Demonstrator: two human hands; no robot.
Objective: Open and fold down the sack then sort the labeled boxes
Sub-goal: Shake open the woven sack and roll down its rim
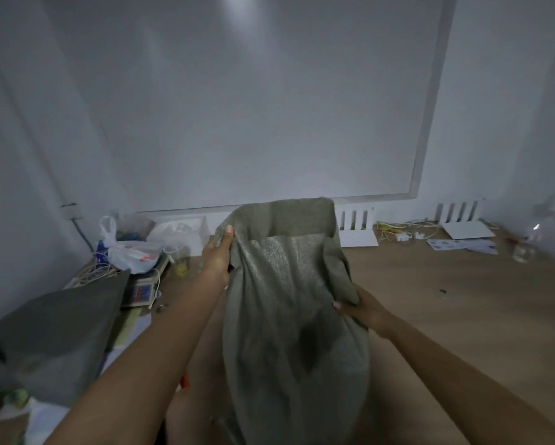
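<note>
From the head camera, a grey-green woven sack (289,316) stands upright on the wooden floor (462,300) directly in front of the person, its mouth open and the far rim turned up. The left hand (218,255) pinches the sack's left rim, thumb on top. The right hand (362,309) grips a fold of cloth at the right side, lower down. To the left lie a plastic bag (131,248), tangled cables and a second grey sack (61,335).
</note>
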